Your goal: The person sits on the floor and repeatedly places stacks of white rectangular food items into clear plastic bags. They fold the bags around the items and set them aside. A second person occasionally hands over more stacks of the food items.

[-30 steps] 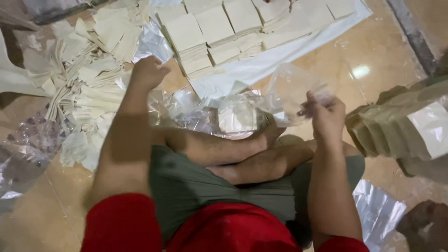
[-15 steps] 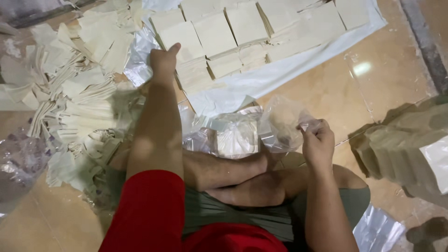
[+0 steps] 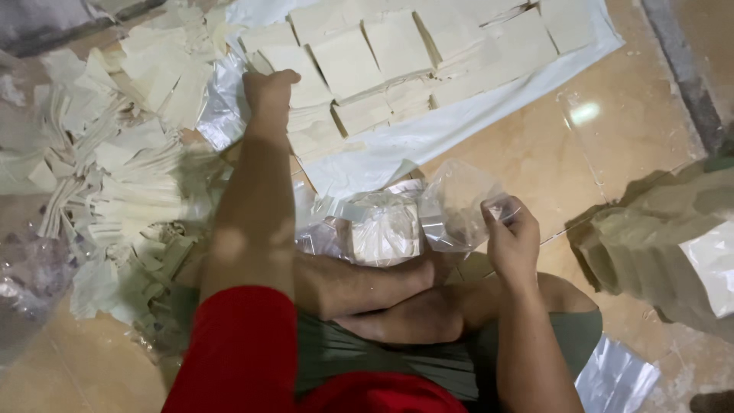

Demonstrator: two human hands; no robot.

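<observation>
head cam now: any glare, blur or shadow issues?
Head view: one bright glare spot on the glossy floor tile; the stack at the right edge is blurred; left hand on the cream paper stacks and right hand pinching the clear plastic bag look soft; soft shadow beside the left forearm.

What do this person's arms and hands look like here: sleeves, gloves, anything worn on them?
Both hands are bare, with no gloves, rings or watch visible. The left hand ends a long bare forearm; a short red sleeve covers the upper arm. The right hand and forearm are bare too, and no sleeve shows on that arm in the head view.
</observation>
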